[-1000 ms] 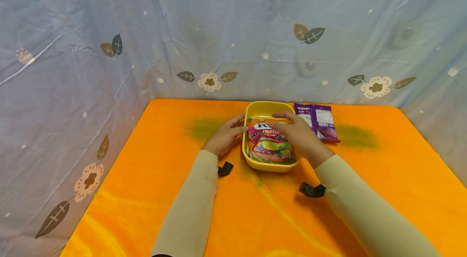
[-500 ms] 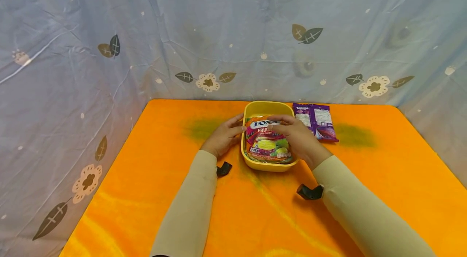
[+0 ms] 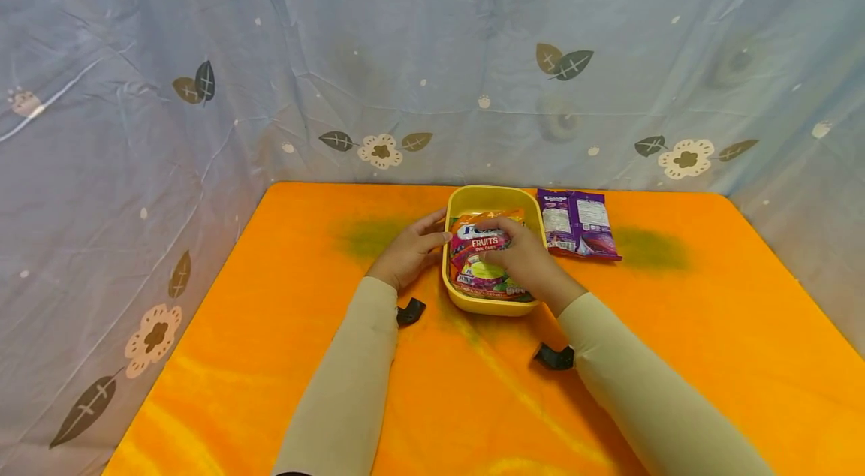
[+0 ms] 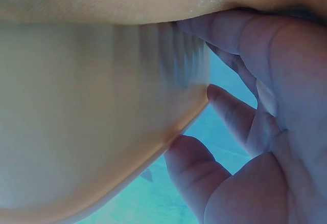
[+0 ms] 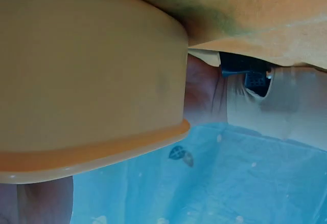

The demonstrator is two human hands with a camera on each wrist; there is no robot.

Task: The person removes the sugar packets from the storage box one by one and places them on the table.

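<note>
A yellow plastic tub (image 3: 489, 307) stands on the orange cloth, near the back of the table. Inside lies a colourful bag of Fox's fruit candy (image 3: 469, 277), printed side up. My left hand (image 3: 408, 254) rests against the tub's left side; in the left wrist view its thumb (image 4: 191, 165) and fingertips touch the rim from outside. My right hand (image 3: 530, 262) reaches over the tub's right side. Its fingers and thumb lie spread apart on the candy bag, covering its right part. The right wrist view mostly shows the tub's outer wall (image 5: 92, 75).
Two purple packets (image 3: 593, 224) lie side by side just right of the tub. A grey-blue curtain (image 3: 405, 48) with leaf and flower prints hangs behind the table and at both sides. Small black pieces (image 3: 556, 357) sit at the wrists.
My right hand has moved left and further over the candy bag. The bag has shifted slightly within the tub. My left hand has stayed at the tub's left side.
</note>
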